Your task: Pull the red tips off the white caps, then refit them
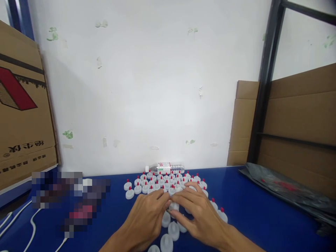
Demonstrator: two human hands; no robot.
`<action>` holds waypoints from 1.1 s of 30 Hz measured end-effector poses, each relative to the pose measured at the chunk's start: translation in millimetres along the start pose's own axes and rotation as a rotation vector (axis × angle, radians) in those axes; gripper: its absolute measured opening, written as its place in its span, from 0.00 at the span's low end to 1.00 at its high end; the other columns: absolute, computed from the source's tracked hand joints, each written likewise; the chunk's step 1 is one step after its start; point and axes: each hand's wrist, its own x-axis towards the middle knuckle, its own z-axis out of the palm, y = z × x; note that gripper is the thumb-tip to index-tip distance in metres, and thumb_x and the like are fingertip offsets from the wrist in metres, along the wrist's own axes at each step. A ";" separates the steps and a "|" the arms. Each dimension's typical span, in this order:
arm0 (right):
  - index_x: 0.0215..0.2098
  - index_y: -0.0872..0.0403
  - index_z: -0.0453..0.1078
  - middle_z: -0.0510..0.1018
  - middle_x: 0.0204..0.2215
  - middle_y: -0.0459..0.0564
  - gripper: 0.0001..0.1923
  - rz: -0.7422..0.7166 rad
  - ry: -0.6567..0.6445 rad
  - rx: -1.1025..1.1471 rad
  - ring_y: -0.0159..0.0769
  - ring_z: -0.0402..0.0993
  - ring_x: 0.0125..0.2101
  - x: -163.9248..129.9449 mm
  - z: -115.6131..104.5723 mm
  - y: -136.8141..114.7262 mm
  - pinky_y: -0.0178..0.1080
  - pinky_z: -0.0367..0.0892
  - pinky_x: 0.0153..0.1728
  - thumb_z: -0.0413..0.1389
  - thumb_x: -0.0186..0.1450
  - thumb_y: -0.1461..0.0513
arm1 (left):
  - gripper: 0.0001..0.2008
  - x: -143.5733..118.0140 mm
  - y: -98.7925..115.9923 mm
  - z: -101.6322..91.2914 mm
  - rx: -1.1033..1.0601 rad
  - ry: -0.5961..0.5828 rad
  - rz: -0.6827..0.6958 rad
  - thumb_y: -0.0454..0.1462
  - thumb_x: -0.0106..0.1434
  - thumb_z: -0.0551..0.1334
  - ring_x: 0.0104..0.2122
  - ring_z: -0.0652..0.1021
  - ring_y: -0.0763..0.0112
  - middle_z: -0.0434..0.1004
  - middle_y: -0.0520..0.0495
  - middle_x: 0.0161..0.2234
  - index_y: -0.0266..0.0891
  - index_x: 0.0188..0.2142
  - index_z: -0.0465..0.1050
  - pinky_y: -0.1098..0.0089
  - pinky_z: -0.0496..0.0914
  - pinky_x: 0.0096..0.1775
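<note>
My left hand (pixel 147 213) and right hand (pixel 199 213) pinch one cap (pixel 173 205) between closed fingertips; many red-tipped caps (pixel 162 182) stand grouped on the surface (pixel 249 210), plain ones (pixel 168 238) remain.

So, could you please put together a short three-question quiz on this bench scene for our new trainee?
1. True or false: both hands rest among the white caps on the blue table.
2. What lies on its side behind the group of caps, against the wall? A) a clear plastic bottle B) a metal can C) a glass jar
3. What colour are the small tips on the upright caps?

Key:
1. True. The left hand and right hand meet over the white caps on the blue table.
2. A, the clear plastic bottle.
3. Red.
</note>
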 end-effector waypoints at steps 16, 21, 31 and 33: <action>0.45 0.48 0.69 0.83 0.43 0.45 0.08 0.040 0.041 -0.033 0.39 0.81 0.44 4.7 -9.0 18.7 0.50 0.58 0.57 0.57 0.70 0.67 | 0.22 -1.5 -52.1 -28.9 0.279 -0.093 -0.190 0.41 0.77 0.43 0.27 0.75 0.64 0.76 0.49 0.27 0.42 0.27 0.65 0.65 0.52 0.31; 0.50 0.48 0.65 0.83 0.45 0.47 0.11 0.092 -0.021 0.016 0.39 0.81 0.44 1.6 -8.7 10.9 0.53 0.55 0.63 0.54 0.71 0.67 | 0.24 -14.2 -61.0 -25.2 0.334 -0.149 -0.099 0.39 0.77 0.40 0.27 0.75 0.64 0.76 0.48 0.27 0.42 0.29 0.67 0.65 0.54 0.31; 0.42 0.51 0.71 0.79 0.40 0.50 0.03 0.025 -0.012 0.022 0.41 0.75 0.42 1.7 -9.8 -0.4 0.46 0.68 0.46 0.55 0.72 0.64 | 0.08 -17.8 -41.3 -41.2 0.054 -0.272 -0.295 0.41 0.67 0.59 0.31 0.75 0.67 0.76 0.51 0.31 0.43 0.33 0.72 0.70 0.62 0.34; 0.42 0.52 0.71 0.78 0.37 0.50 0.04 0.043 0.003 0.004 0.41 0.73 0.39 2.5 -11.1 -4.5 0.44 0.67 0.42 0.55 0.71 0.65 | 0.06 -18.7 -48.5 -39.6 -0.031 -0.299 -0.345 0.41 0.65 0.62 0.33 0.76 0.66 0.77 0.52 0.31 0.44 0.33 0.76 0.71 0.64 0.35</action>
